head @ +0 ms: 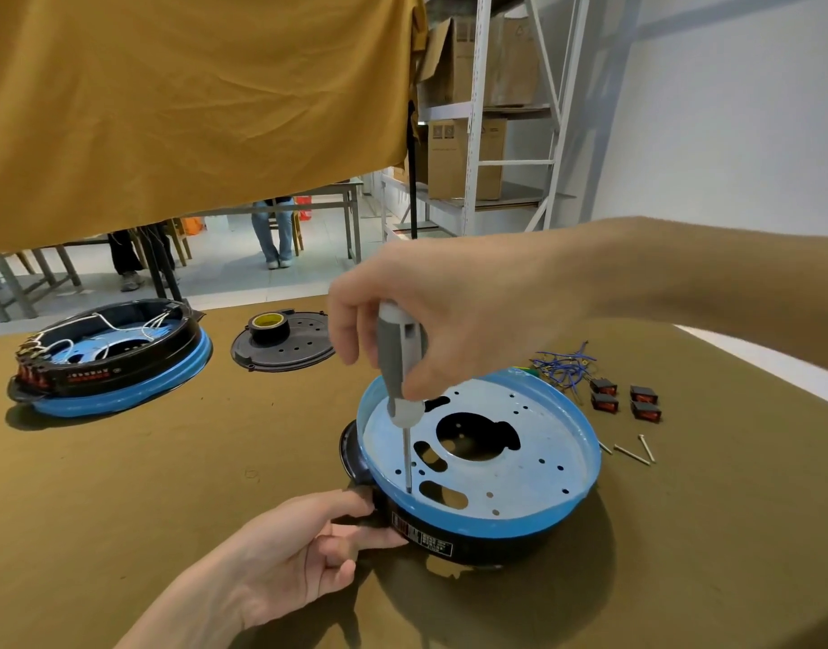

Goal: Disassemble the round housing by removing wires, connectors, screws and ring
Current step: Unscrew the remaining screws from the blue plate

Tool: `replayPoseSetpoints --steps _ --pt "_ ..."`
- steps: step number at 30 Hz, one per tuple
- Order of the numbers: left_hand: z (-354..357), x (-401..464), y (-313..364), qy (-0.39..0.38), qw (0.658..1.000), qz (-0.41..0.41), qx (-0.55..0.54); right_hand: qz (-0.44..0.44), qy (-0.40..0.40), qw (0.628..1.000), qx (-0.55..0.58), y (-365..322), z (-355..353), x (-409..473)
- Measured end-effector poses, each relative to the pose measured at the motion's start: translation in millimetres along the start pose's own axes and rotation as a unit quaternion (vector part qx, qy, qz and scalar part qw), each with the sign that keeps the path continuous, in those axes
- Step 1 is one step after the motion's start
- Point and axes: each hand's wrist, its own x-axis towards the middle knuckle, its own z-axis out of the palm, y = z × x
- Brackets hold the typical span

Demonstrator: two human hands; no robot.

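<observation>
head | housing (487, 522) on bench (168, 484), near edge | our right hand (431, 311) fingers wrapped round screwdriver (398, 367), tip at plate screw | left hand (285, 550) fingers pinching housing's side tab | we should keep driver upright, press down, brace firmly

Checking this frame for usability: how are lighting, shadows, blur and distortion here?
Head view: even indoor light; soft shadows fall toward the camera beneath the near housing and the left hand. Wide-angle stretch enlarges the right forearm and bends the table edge. The right hand on the screwdriver is slightly soft, the shelves behind softer. No strong glare.
</observation>
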Motion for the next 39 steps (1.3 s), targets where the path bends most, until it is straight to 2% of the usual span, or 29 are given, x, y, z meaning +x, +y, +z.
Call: replayPoseSetpoints --steps 5,7,10,12,16,17,18,20,22,24,26,28,29,31,34,36,38,39 --pt "-1.3 0.3 -1.0 -0.004 1.0 0.0 0.005 0.058 0.095 0.972 -0.206 -3.2 15.4 5.5" --pt "-1.0 -0.1 -0.9 -0.005 1.0 0.002 0.009 0.049 0.074 0.985 -0.15 -0.9 10.4 7.4" --pt "-0.5 -0.6 -0.7 -0.004 1.0 0.003 0.016 0.036 -0.011 0.999 -0.027 0.6 -4.2 2.3" --pt "-0.7 -0.3 -1.0 -0.006 1.0 0.002 0.016 0.045 0.001 0.999 -0.018 1.6 -1.9 1.7" --pt "-0.7 -0.6 -1.5 -0.012 1.0 0.002 0.017 0.094 0.088 0.966 -0.223 5.4 16.6 6.7" --pt "-0.4 -0.7 -1.6 -0.014 1.0 0.001 0.017 0.074 0.095 0.968 -0.218 5.8 17.1 7.6" --pt "-0.3 -0.9 -1.7 -0.014 1.0 0.001 0.017 0.049 0.091 0.98 -0.167 6.8 14.2 7.5" --pt "0.1 -1.4 -1.6 -0.012 1.0 0.006 0.019 0.009 0.049 0.998 -0.033 5.6 3.5 4.4" --pt "0.9 -1.4 -1.8 -0.008 1.0 0.007 0.023 -0.021 0.009 0.999 0.04 5.0 -2.8 0.4" --pt "0.8 -1.2 -1.6 -0.007 1.0 0.009 0.02 0.003 0.034 0.999 -0.029 2.5 4.3 1.1" --pt "0.5 -1.0 -1.4 -0.007 1.0 0.01 0.023 0.049 0.094 0.971 -0.214 3.8 14.5 3.8" --pt "0.4 -0.3 -2.4 -0.008 0.999 0.008 0.031 0.069 0.114 0.95 -0.283 4.9 19.4 5.8" --pt "0.2 0.2 -2.6 -0.008 0.999 0.009 0.033 0.057 0.101 0.959 -0.258 6.0 16.4 6.2" --pt "-0.6 1.0 -2.7 -0.008 0.999 0.013 0.04 0.029 0.055 0.991 -0.118 6.0 5.4 3.6" --pt "0.1 1.8 -2.5 -0.001 0.999 0.016 0.04 -0.012 -0.006 1.0 -0.028 5.5 -3.0 -1.5" --pt "0.0 2.2 -2.3 -0.001 0.999 0.013 0.035 0.019 0.028 0.994 -0.107 5.3 6.0 -0.8" --pt "0.4 1.4 -2.1 -0.002 0.999 0.015 0.037 0.064 0.082 0.962 -0.254 4.6 14.2 2.5" --pt "0.7 1.5 -2.1 -0.001 0.999 0.015 0.04 0.074 0.092 0.953 -0.28 4.9 16.8 4.4"
